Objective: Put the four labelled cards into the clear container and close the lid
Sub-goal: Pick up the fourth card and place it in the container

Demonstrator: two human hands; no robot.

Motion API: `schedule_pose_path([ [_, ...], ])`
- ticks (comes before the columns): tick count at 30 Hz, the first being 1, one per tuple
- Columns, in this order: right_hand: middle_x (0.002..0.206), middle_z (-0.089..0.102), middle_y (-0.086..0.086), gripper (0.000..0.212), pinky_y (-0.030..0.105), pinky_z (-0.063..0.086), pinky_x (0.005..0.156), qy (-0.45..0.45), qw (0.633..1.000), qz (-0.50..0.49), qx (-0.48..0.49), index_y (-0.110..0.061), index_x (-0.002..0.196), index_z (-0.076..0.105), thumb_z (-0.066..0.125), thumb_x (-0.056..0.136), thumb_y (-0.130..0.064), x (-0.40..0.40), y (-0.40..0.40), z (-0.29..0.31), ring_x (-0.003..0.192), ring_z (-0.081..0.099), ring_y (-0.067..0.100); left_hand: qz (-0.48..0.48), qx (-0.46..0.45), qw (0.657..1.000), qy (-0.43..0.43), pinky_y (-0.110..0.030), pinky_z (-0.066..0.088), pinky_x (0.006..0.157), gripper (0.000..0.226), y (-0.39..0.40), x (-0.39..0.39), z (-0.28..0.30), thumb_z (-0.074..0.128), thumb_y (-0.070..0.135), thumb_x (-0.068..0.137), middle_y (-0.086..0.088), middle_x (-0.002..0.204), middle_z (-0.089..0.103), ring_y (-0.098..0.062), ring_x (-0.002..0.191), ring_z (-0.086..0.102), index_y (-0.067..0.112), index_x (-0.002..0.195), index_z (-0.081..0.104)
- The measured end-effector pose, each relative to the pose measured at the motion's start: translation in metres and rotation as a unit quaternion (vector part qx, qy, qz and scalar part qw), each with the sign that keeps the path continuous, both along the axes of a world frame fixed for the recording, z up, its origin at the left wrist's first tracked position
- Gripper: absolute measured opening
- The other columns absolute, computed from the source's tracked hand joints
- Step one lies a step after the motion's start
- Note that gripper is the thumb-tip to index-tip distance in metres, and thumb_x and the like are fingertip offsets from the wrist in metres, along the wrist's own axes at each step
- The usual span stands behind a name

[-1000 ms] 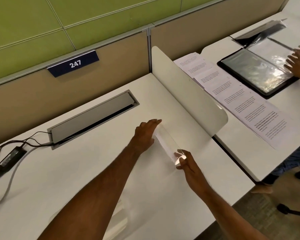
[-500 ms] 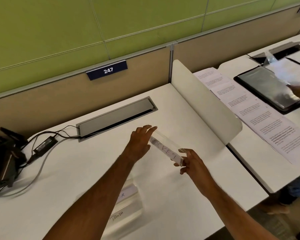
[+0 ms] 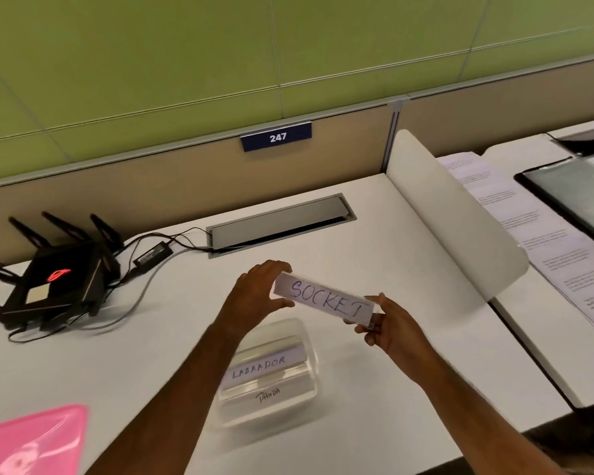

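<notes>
Both hands hold the SOCKET card (image 3: 326,299) above the white desk (image 3: 374,248) — left hand (image 3: 258,293) pinching its left end btwn thumb & fingers, right hand (image 3: 390,325) gripping the right end. Clear container (image 3: 266,375) sits just below/nearer, open, w/ LABRADOR card (image 3: 259,366) and PANDA card (image 3: 268,394) inside (possibly a third, too blurry). Pink lid (image 3: 31,440) well apart at lower left.

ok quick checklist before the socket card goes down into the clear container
1. Grip: left hand and right hand each pinch an end of the white handwritten SOCKET card: ok.
2. Clear plastic container open on top: ok.
3. Cards already inside: LABRADOR card and PANDA card readable; any other: cannot tell.
4. Room for the held card: cannot tell.
5. Pink lid on the desk beside the container: ok.
</notes>
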State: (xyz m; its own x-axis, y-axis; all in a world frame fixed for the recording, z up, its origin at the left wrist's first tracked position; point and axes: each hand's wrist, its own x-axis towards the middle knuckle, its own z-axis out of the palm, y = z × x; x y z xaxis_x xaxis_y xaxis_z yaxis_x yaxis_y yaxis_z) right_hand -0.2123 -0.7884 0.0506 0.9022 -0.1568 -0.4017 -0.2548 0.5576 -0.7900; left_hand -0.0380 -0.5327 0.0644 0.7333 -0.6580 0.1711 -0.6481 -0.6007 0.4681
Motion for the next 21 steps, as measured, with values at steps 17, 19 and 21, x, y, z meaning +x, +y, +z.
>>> schedule_pose_path([
  [17,0.123,0.068,-0.003,0.042,0.033,0.056,0.095,-0.139,0.933,0.071,-0.325,-0.040,0.140,0.051,0.056,0.099,-0.046,0.027,0.073,0.007,0.119,0.064,0.018,0.132,-0.072,0.982,0.113,-0.031,0.055,0.091,0.071,0.126,-0.039,0.018,0.089,0.050,0.063,0.027,0.122,0.058,0.000,0.113,0.055,0.041,0.124,0.055],
  [19,0.131,0.063,-0.012,0.072,0.026,0.053,0.097,-0.147,0.901,0.136,-0.385,-0.046,0.148,0.038,0.074,0.087,-0.049,0.026,0.073,0.007,0.126,0.059,0.011,0.146,-0.079,0.978,0.123,-0.029,0.055,0.089,0.072,0.137,-0.045,0.017,0.090,0.051,0.061,0.027,0.120,0.058,0.002,0.113,0.054,0.041,0.123,0.056],
  [21,0.136,0.058,-0.021,0.082,0.020,0.052,0.098,-0.167,0.861,0.180,-0.446,-0.047,0.150,0.033,0.079,0.082,-0.051,0.026,0.075,0.007,0.130,0.054,0.005,0.159,-0.088,0.974,0.136,-0.028,0.054,0.088,0.073,0.146,-0.051,0.016,0.091,0.050,0.060,0.027,0.121,0.059,0.006,0.112,0.053,0.040,0.124,0.057],
])
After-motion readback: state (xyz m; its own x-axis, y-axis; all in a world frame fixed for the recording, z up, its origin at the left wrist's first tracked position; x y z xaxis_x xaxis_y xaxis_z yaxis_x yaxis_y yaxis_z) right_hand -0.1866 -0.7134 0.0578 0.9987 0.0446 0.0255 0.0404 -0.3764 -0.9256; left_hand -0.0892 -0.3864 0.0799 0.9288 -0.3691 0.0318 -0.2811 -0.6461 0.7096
